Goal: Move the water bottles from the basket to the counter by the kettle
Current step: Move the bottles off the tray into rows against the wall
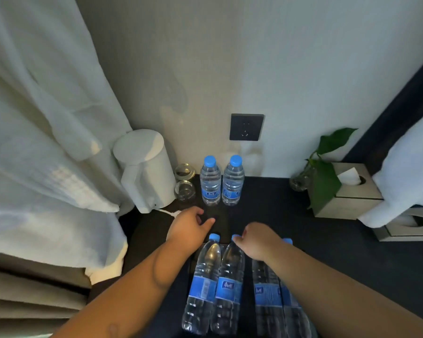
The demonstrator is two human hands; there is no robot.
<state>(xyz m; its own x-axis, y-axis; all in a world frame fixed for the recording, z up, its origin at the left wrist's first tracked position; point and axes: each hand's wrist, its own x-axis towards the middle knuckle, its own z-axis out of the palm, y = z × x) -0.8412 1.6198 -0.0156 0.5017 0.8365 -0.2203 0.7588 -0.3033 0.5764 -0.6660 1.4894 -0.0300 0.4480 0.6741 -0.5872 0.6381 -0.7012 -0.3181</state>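
- Left grip (189, 226): over the dark surface (279, 208) just left of centre, fingers loosely curled, thumb out, nothing in it.
- Right grip (257, 240): lies over the neck end of the third bottle (265, 291). Its fingers are hidden beneath it, so I cannot tell whether they have closed on the neck.
- Basket bottles (228, 284): four, side by side at lower centre, caps toward the top of the frame. The basket (190, 268) is dark, with only a rim edge showing left of them.
- Placed bottles (210, 182): two stand upright at centre, just beside each other, near the kettle (147, 172), with two glasses (185, 190) between.
- Materials: clear thin plastic with ribbed walls, a glossy blue label band and ridged blue screw caps. All look full. The kettle is a smooth white matte cylinder.
- Handling, my judgement:
  - A full bottle is moderately heavy for one grip.
  - The walls are springy and will dent under a hard squeeze.
  - The label band looks slick.
  - The neck below the cap is the stiffest hold and the only part clear of the neighbours.
  - A bottle set down upright is tall and narrow, so a knock against the standing pair could tip it.
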